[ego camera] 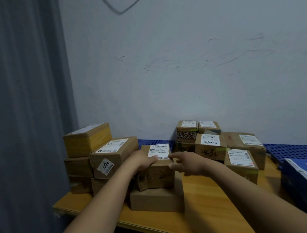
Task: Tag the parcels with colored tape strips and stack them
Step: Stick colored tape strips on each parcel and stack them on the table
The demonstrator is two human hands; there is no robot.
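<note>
The small box (pixel 157 178) sits on a flat box (pixel 155 200) on the wooden table (pixel 220 203). The left hand (pixel 145 161) grips its top left corner, fingers bent over the edge. The right hand (pixel 186 164) touches its top right edge, forefinger straight.

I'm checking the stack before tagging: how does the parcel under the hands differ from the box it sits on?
The upper parcel carries a white shipping label on top and dark scrawl on its front; the lower box shows neither. The upper parcel is narrower and taller, the lower box wider and flatter. Both are brown cardboard.
</note>
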